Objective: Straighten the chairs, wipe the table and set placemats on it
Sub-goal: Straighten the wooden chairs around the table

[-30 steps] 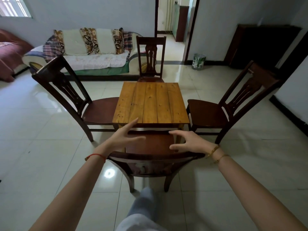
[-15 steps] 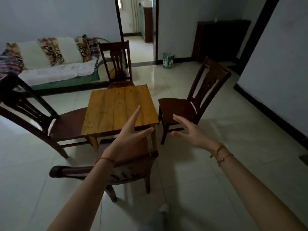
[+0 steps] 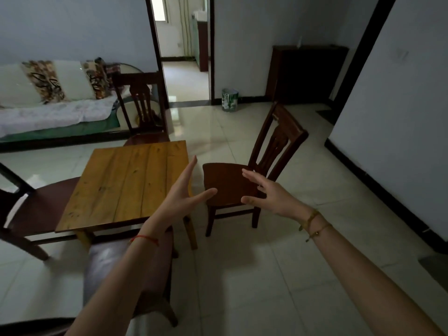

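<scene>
Room: pale tiled floor point(image 3: 266, 275), grey walls, a sofa point(image 3: 53, 112) with patterned cushions at the far left, an open doorway beyond, a small bin point(image 3: 229, 99) and a dark cabinet point(image 3: 305, 73) at the far wall.

Table point(image 3: 126, 185): square, plank-topped, mid-left. Neither cloth nor placemats are in view.

Chairs, four:
- near chair point(image 3: 109, 263), seat pushed in under the table's near edge;
- far chair point(image 3: 140, 105), square to the far edge;
- left chair point(image 3: 31, 207), at the left side, only partly in view;
- right chair point(image 3: 254, 170), standing apart from the table and skewed, its back swung away toward the wall.

Change noted: a second ago both hands were at the near chair's top rail. They have since come off it, and the person has turned right, so the skewed right chair now sits before them. Judgement: the near chair looks settled, the right chair is next, and wiping and placemats are not yet begun.

Left hand point(image 3: 180, 197): held out edge-on, fingers straight and together, thumb splayed wide, gripping nothing, red thread at the wrist.

Right hand point(image 3: 271, 192): reached forward over the right chair's seat, fingers spread and slightly bent, gripping nothing. It appears to hang short of the chair, though contact cannot be ruled out. Corded bracelets at the wrist.
</scene>
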`<state>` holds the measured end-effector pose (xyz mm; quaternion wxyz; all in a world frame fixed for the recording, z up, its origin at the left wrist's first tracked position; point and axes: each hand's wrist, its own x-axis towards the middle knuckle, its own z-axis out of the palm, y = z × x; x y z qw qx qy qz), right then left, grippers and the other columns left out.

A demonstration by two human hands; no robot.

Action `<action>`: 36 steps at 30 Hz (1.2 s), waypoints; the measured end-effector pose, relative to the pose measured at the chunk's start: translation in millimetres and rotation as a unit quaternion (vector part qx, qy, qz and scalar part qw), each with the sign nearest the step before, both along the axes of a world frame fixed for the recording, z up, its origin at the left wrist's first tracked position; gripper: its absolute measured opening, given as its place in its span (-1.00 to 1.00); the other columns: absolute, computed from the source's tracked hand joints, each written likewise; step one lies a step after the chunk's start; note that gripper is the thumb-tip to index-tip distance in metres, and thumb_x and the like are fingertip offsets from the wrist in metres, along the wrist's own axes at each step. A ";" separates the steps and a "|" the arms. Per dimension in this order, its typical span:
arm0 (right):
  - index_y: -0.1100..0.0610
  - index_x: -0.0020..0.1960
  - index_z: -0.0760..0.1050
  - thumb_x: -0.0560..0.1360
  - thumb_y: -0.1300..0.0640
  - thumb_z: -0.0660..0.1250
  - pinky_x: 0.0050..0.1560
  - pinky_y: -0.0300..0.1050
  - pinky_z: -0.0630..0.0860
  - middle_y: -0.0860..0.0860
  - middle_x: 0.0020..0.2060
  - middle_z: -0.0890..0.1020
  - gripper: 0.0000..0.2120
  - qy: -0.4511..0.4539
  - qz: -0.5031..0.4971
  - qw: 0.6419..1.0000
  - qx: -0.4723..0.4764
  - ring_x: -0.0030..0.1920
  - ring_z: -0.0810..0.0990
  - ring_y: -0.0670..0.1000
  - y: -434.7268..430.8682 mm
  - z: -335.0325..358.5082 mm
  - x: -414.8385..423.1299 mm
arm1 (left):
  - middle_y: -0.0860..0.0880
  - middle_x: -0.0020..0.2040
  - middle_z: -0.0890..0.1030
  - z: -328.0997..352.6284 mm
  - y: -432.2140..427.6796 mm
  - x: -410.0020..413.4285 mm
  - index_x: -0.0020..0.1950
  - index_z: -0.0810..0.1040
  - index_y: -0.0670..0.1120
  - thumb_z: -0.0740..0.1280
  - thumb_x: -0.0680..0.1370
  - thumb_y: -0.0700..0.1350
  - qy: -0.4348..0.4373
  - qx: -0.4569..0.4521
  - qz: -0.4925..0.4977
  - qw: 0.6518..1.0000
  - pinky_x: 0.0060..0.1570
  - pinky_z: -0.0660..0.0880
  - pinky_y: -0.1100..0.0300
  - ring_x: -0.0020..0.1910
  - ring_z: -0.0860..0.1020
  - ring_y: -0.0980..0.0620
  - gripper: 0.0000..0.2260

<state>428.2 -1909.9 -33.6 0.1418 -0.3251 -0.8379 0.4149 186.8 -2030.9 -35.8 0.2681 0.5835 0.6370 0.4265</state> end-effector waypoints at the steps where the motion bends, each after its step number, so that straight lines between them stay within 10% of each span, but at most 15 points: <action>1: -0.07 0.57 0.08 0.43 -0.20 0.41 0.47 -0.14 0.17 -0.14 0.51 0.25 -0.16 -0.001 0.007 1.000 0.001 0.48 0.17 -0.20 16.7 3.1 3.9 | 0.11 0.63 0.02 3.2 15.6 5.7 0.63 -0.05 0.08 0.36 0.30 0.48 -0.001 0.002 0.004 1.000 0.49 0.08 0.15 0.57 0.01 0.18 0.07; 21: -0.10 0.55 0.13 0.34 -0.36 0.39 0.48 -0.07 0.23 -0.18 0.47 0.31 -0.10 0.001 0.196 0.980 0.023 0.46 0.24 -0.20 365.9 25.2 111.4 | 0.17 0.59 0.17 14.0 289.4 159.9 0.60 0.11 0.13 0.43 0.42 0.28 -0.011 0.028 0.162 0.986 0.54 0.18 -0.01 0.56 0.12 0.21 -0.15; 31: -0.06 0.54 0.17 0.37 -0.26 0.43 0.45 -0.06 0.29 -0.13 0.45 0.35 -0.15 0.008 0.312 0.950 0.013 0.45 0.28 -0.16 500.3 14.6 104.6 | 0.07 0.59 0.19 13.6 381.4 206.6 0.62 0.08 0.07 0.42 0.47 0.15 -0.022 0.014 0.275 0.961 0.34 0.19 0.45 0.54 0.17 0.15 -0.18; 36: -0.04 0.54 0.17 0.37 -0.22 0.43 0.42 -0.08 0.31 -0.10 0.45 0.35 -0.16 0.018 0.357 0.933 0.027 0.44 0.30 -0.14 558.9 3.9 72.1 | 0.13 0.57 0.23 -3.6 429.0 199.0 0.59 0.08 0.20 0.41 0.46 0.22 -0.013 0.013 0.327 0.945 0.49 0.19 0.02 0.54 0.18 0.13 -0.20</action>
